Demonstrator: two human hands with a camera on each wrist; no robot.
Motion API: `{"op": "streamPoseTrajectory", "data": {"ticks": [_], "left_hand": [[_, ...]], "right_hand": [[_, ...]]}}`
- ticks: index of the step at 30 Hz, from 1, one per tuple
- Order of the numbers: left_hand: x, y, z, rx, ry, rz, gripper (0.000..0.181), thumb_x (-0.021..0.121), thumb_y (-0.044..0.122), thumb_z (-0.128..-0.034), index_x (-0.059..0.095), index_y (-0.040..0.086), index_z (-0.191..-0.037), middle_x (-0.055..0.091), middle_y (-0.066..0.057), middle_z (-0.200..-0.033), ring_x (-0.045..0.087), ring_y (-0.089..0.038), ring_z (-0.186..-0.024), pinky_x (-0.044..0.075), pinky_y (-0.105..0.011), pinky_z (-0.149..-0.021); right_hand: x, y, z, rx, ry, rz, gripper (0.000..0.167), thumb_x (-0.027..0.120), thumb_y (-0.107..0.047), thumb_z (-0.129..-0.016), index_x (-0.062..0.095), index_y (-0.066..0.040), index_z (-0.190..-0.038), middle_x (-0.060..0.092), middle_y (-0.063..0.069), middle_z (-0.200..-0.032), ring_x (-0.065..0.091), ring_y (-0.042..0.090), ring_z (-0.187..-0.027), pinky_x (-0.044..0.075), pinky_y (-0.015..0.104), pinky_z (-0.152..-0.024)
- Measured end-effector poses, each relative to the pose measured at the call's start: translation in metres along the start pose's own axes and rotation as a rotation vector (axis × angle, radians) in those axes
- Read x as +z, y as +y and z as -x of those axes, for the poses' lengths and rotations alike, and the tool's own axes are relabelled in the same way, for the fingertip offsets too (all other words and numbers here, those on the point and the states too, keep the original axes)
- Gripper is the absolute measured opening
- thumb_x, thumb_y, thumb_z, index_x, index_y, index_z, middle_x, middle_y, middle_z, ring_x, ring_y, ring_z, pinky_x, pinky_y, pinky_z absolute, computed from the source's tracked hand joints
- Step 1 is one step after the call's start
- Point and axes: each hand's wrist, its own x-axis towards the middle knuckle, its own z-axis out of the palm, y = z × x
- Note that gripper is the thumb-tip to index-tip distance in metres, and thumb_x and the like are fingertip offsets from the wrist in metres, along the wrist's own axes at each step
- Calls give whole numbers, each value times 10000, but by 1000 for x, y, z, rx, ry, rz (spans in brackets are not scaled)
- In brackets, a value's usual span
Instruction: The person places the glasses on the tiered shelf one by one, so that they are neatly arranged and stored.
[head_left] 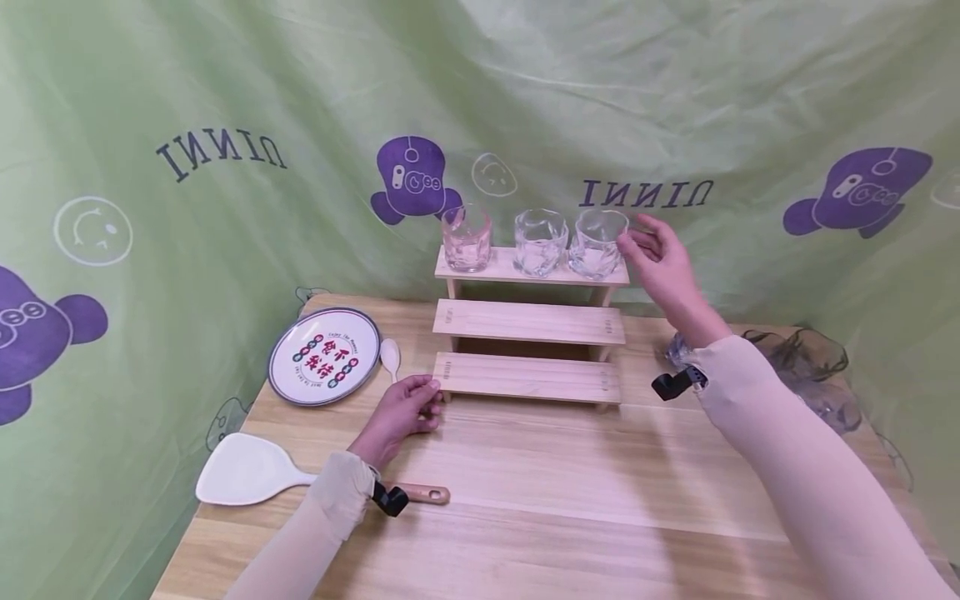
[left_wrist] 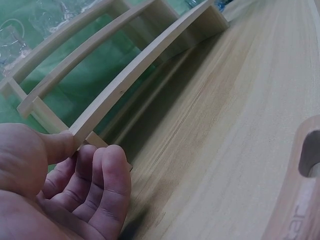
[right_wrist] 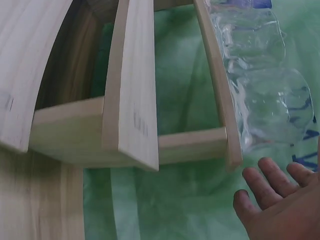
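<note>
Glass [head_left: 597, 248] near loose right hand [head_left: 663, 265]; left hand [head_left: 402, 412] pinches rack [head_left: 528, 322]; sleeve [head_left: 335, 500] part-hides spatula [head_left: 243, 471].

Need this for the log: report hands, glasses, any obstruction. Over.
Left hand grips rack at lower left; right hand beside rightmost glass, not gripping it. Three glasses on top step. Nothing seen between right hand and rightmost glass.

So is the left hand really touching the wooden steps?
Touching. The left wrist view shows it: the left hand has its thumb right against the near end of the lowest board on the wooden steps.
</note>
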Motion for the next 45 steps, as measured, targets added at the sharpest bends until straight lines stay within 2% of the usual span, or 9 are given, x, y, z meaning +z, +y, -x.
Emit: {"op": "streamPoseTrajectory", "data": {"ticks": [5,10,16,22,28,31,36,41,45], "left_hand": [[-2,-1,1,11,-3,0,308,612,194,-1035,550,12,-1276,628,-144,-1059,616,-186,-808,576,-304,-639],[-2,-3,1,20,-9,3,303,610,189,-1037,544,4,-1268,628,-142,-1046,610,-181,-797,571,-298,-626],[-2,-2,1,8,-7,-2,330,618,205,-1034,535,-3,-1277,622,-143,-1058,610,-180,-810,572,-293,-634],[-2,1,2,3,-7,-5,325,619,217,-1032,545,16,-1276,616,-144,-1076,613,-187,-832,579,-297,-658],[-3,2,1,-5,6,-15,384,638,243,-1021,534,22,-1318,621,-144,-1093,623,-197,-854,588,-310,-673],[-4,2,1,-11,11,-21,412,647,261,-1014,529,25,-1331,622,-146,-1108,625,-201,-864,592,-315,-686],[-4,1,0,-9,7,-24,408,639,260,-1021,526,16,-1328,617,-147,-1105,620,-197,-861,585,-307,-678],[-3,0,-2,-16,-2,-22,407,647,250,-1017,529,18,-1329,617,-150,-1112,620,-199,-863,584,-307,-683],[-1,1,-1,-22,-2,-23,395,646,241,-1017,533,19,-1324,618,-149,-1108,621,-202,-861,586,-314,-683]], "right_hand": [[-18,8,11,-14,-26,22,702,415,-509,-1056,231,-103,-1598,399,197,-1544,407,336,-1402,284,447,-1185],[-41,26,24,31,-49,37,747,224,-572,-1066,147,-64,-1608,307,229,-1591,326,392,-1439,221,506,-1200],[-72,57,41,59,15,71,733,156,-534,-1078,135,-23,-1603,296,262,-1585,323,416,-1433,215,520,-1198],[-95,80,55,97,111,94,757,105,-548,-1065,197,-7,-1587,338,260,-1564,381,351,-1420,246,485,-1195],[-95,87,60,163,57,92,860,46,-616,-1019,148,22,-1586,286,279,-1580,311,443,-1426,181,539,-1200],[-91,88,62,165,28,100,849,67,-610,-1028,144,22,-1589,284,279,-1582,314,455,-1420,178,541,-1200],[-86,95,66,139,15,54,764,166,-540,-1072,171,25,-1586,283,296,-1576,319,437,-1426,273,514,-1174],[-84,108,77,142,10,-9,687,396,-430,-1090,176,-22,-1597,243,284,-1593,298,352,-1457,302,413,-1173],[-80,118,87,165,-36,-1,746,546,-328,-1063,120,-66,-1617,200,255,-1619,246,341,-1476,297,303,-1167]]}}
